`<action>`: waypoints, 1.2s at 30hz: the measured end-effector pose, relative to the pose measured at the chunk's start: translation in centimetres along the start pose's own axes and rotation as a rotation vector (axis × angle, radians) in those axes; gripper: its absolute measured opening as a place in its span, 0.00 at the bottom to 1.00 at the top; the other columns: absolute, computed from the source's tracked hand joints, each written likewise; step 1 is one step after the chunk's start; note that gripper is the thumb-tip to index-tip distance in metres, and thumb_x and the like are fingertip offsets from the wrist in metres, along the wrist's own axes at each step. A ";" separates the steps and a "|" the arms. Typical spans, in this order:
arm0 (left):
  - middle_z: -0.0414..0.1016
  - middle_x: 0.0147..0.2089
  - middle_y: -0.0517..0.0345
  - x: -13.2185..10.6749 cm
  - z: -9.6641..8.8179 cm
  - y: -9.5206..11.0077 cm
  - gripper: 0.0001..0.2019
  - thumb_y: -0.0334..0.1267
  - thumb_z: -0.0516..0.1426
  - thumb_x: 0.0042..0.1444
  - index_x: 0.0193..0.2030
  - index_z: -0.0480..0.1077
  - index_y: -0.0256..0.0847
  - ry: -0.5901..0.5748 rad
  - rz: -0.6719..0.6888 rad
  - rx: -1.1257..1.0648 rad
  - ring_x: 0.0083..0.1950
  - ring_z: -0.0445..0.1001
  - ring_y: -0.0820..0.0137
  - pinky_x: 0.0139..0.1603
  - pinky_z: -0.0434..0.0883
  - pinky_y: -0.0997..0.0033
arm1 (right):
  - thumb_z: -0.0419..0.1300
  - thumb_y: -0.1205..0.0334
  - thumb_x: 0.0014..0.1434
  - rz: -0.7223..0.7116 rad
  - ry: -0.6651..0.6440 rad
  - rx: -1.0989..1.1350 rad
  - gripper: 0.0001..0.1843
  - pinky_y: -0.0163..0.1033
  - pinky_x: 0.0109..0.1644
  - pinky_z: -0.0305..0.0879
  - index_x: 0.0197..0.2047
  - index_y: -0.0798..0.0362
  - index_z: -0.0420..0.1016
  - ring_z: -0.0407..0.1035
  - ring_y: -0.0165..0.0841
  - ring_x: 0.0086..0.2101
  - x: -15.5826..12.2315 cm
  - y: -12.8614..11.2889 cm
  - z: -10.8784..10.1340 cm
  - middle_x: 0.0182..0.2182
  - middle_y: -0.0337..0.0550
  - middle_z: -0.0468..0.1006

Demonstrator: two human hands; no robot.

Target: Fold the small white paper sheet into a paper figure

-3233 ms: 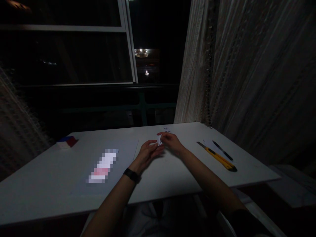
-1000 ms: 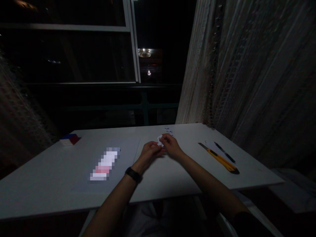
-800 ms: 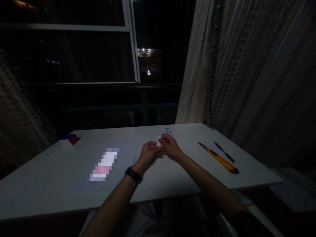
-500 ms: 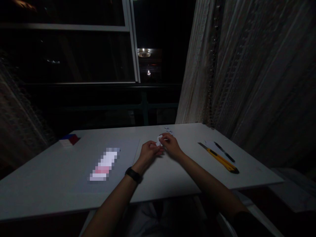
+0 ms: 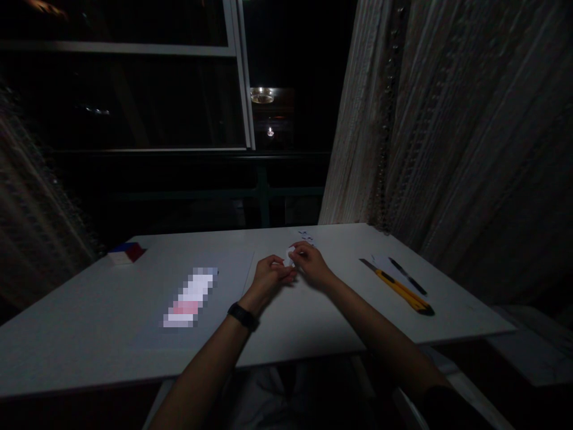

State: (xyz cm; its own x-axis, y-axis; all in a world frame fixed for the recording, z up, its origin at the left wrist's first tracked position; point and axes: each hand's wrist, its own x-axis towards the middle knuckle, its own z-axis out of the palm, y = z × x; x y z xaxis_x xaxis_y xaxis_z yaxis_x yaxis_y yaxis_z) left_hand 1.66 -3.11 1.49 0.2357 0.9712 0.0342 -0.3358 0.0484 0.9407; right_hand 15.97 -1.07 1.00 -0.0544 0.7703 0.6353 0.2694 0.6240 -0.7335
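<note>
A small piece of white paper (image 5: pixel 289 257) is held between my two hands above the middle of the table. My left hand (image 5: pixel 270 276), with a dark watch (image 5: pixel 243 316) on its wrist, pinches the paper's near left side. From the right, my right hand (image 5: pixel 312 264) grips it with thumb and fingertips. Just beyond my right hand lie small white paper pieces with dark marks (image 5: pixel 306 237). In the dim light, any folds in the held paper cannot be made out.
A yellow utility knife (image 5: pixel 400 291), blade out, lies on the white table (image 5: pixel 313 334) at right, beside a black pen (image 5: pixel 407 276) on a paper strip. At left, a lit, pixelated screen (image 5: pixel 190 298) rests on a large sheet (image 5: pixel 233 275); a coloured cube (image 5: pixel 126 253) stands farther left.
My hands stay in nearly the same place, both on the paper. The paper's visible outline has shifted slightly between my fingers.
</note>
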 end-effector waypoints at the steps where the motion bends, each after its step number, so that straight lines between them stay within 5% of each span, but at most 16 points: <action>1: 0.75 0.23 0.53 0.0 0.0 0.1 0.14 0.25 0.63 0.40 0.30 0.61 0.35 0.005 -0.009 0.001 0.26 0.76 0.66 0.25 0.74 0.71 | 0.58 0.57 0.52 -0.007 -0.001 -0.013 0.09 0.40 0.43 0.63 0.24 0.53 0.69 0.65 0.34 0.41 0.0 -0.1 0.0 0.37 0.45 0.69; 16: 0.75 0.24 0.54 -0.2 0.2 0.3 0.16 0.27 0.64 0.41 0.34 0.62 0.35 -0.034 -0.054 -0.005 0.29 0.77 0.66 0.31 0.74 0.70 | 0.59 0.61 0.51 -0.076 0.024 -0.038 0.08 0.39 0.43 0.62 0.23 0.54 0.69 0.67 0.33 0.40 0.1 -1.0 -0.1 0.37 0.46 0.71; 24: 0.74 0.23 0.55 0.1 -0.1 0.1 0.13 0.26 0.64 0.41 0.28 0.61 0.35 -0.008 -0.053 0.029 0.27 0.77 0.67 0.29 0.74 0.72 | 0.63 0.57 0.45 0.122 0.060 0.190 0.11 0.37 0.36 0.63 0.26 0.54 0.68 0.67 0.31 0.33 -0.2 -0.6 0.4 0.36 0.44 0.71; 31: 0.74 0.23 0.54 0.1 -0.2 -0.1 0.15 0.29 0.64 0.41 0.30 0.61 0.35 -0.032 -0.025 0.027 0.26 0.76 0.66 0.27 0.74 0.70 | 0.65 0.53 0.42 0.318 -0.009 0.389 0.20 0.32 0.23 0.57 0.36 0.50 0.62 0.62 0.26 0.19 -0.2 -0.4 0.5 0.19 0.30 0.66; 36: 0.74 0.24 0.53 -0.1 -0.1 -0.1 0.14 0.29 0.65 0.40 0.28 0.62 0.35 -0.031 -0.034 0.034 0.26 0.76 0.67 0.27 0.74 0.71 | 0.65 0.54 0.41 0.328 -0.010 0.418 0.22 0.31 0.21 0.57 0.38 0.51 0.63 0.59 0.25 0.16 -0.3 -0.5 0.4 0.14 0.27 0.63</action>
State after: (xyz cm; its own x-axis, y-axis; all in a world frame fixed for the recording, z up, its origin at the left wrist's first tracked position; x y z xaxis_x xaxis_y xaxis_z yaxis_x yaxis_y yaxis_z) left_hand 1.60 -3.15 1.36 0.2746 0.9615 0.0119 -0.2965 0.0729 0.9522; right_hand 15.44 -1.54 1.09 -0.0414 0.9339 0.3552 -0.1323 0.3473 -0.9284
